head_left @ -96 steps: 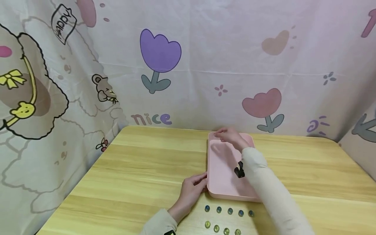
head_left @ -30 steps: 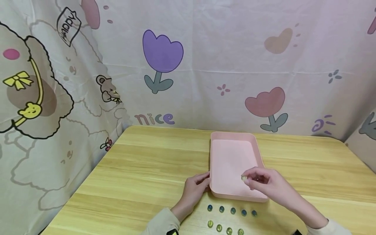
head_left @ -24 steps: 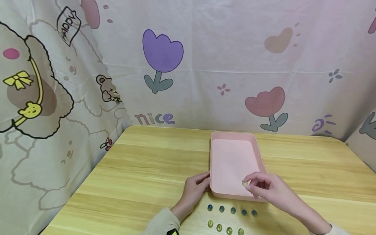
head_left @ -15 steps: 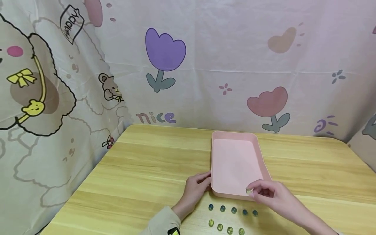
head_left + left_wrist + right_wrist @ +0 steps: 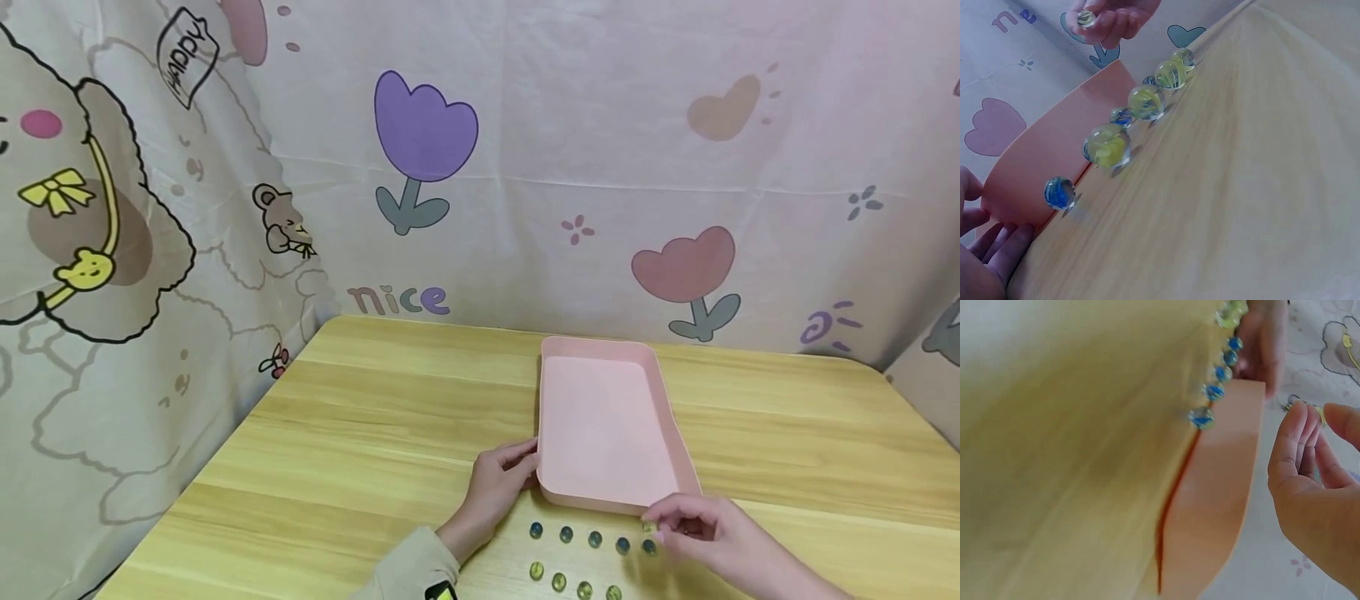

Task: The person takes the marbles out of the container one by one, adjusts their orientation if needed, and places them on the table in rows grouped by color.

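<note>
In the head view, my right hand (image 5: pixel 708 533) pinches a clear yellow-green marble (image 5: pixel 649 527) between thumb and fingertips, just beyond the near right corner of a pink tray (image 5: pixel 551 483). The pinched marble (image 5: pixel 1086 19) also shows in the left wrist view, held above the table. My left hand (image 5: pixel 495 492) touches the tray's left side near its front corner, fingers fairly straight against the outer wall. Along the tray's front lies a row of blue marbles (image 5: pixel 595 539). Closer to me is a row of yellow-green marbles (image 5: pixel 558 582). The tray's visible floor holds nothing.
The wooden table (image 5: pixel 390 400) extends to both sides of the tray. A printed cloth (image 5: pixel 525 108) hangs behind the table and along its left side. The loose round marbles sit close to the tray's near wall.
My right hand has come from the tray's far end, over its near part, to beyond the front edge, carrying the marble in the later frames. My left hand has stayed at the tray's side.
</note>
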Demonstrator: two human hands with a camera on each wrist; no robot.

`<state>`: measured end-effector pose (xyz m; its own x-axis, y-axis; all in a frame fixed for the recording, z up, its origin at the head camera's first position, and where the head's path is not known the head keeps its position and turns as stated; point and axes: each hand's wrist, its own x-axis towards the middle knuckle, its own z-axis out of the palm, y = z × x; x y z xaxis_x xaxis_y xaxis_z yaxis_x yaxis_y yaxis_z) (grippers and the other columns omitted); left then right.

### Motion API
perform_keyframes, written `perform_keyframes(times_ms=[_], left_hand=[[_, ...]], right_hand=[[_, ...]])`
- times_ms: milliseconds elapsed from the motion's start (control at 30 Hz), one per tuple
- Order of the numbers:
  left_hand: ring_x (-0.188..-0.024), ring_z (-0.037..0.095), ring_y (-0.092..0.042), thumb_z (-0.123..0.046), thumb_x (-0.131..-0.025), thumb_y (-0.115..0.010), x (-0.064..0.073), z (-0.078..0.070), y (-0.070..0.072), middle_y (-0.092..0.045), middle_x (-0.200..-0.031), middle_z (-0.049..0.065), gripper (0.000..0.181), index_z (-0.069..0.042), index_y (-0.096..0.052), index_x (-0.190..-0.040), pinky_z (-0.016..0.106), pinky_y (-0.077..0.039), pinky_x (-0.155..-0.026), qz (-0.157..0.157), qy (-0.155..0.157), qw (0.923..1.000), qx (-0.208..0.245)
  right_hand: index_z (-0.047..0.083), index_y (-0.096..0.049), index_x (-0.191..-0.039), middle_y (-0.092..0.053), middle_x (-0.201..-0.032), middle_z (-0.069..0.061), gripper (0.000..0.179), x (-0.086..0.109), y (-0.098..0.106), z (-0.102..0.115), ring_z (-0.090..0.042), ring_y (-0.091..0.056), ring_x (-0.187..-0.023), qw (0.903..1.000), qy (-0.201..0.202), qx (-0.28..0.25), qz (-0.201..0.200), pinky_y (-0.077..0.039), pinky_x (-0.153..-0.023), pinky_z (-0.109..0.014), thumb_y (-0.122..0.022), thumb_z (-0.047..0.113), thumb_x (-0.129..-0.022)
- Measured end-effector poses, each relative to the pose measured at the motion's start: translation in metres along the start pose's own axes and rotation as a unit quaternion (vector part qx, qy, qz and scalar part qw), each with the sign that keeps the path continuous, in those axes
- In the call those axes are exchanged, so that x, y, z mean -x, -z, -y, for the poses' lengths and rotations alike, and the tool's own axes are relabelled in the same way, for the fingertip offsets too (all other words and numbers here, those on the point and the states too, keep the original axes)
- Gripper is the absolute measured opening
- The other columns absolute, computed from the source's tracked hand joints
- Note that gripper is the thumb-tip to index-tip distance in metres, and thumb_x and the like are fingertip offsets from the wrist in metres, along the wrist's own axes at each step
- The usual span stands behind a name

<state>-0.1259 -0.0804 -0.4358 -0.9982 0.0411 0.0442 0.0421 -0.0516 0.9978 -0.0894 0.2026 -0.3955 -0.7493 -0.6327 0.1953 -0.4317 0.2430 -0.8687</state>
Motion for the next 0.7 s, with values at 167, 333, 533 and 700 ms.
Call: perform_keyframes(times_ms=[167,333,533,700], left_hand=[[-0.093,0.02,-0.066,-0.01,-0.092,-0.064,0.0,0.0,-0.001,-0.064,-0.116,0.016,0.032,0.004,-0.064,-0.121,0.024,-0.058,-0.077,-0.005,0.002,1.0,-0.003],[-0.094,0.02,-0.066,-0.01,-0.092,-0.064,-0.001,0.001,-0.002,-0.064,-0.117,0.016,0.032,0.004,-0.064,-0.121,0.024,-0.058,-0.077,-0.004,0.002,1.0,-0.003],[-0.096,0.021,-0.066,-0.01,-0.092,-0.064,-0.001,0.001,-0.002,-0.063,-0.119,0.017,0.032,0.004,-0.063,-0.122,0.025,-0.058,-0.078,-0.006,0.003,1.0,-0.003],[-0.095,0.021,-0.066,-0.009,-0.092,-0.064,-0.001,0.001,-0.003,-0.063,-0.12,0.018,0.032,0.005,-0.063,-0.121,0.025,-0.058,-0.078,-0.007,0.005,1.0,-0.001]], right_hand=[[0.0,-0.065,-0.106,-0.064,-0.088,0.006,0.022,0.004,-0.001,-0.007,-0.006,-0.056,-0.077,0.9981,0.015,-0.028,0.052,-0.048,-0.058,-0.021,-0.054,-0.012,-0.091],[-0.004,-0.065,-0.107,-0.065,-0.092,0.007,0.02,0.011,-0.001,-0.012,-0.003,-0.056,-0.077,0.9928,-0.019,-0.071,0.094,-0.05,-0.06,-0.02,-0.052,-0.009,-0.093],[-0.008,-0.063,-0.11,-0.065,-0.087,0.003,0.019,0.017,-0.004,-0.019,-0.002,-0.057,-0.079,0.9847,-0.034,-0.122,0.12,-0.051,-0.063,-0.02,-0.051,-0.008,-0.094],[-0.006,-0.064,-0.105,-0.064,-0.084,0.001,0.019,0.018,-0.009,-0.027,-0.001,-0.056,-0.077,0.9833,-0.024,-0.118,0.137,-0.049,-0.058,-0.02,-0.05,-0.011,-0.093]])
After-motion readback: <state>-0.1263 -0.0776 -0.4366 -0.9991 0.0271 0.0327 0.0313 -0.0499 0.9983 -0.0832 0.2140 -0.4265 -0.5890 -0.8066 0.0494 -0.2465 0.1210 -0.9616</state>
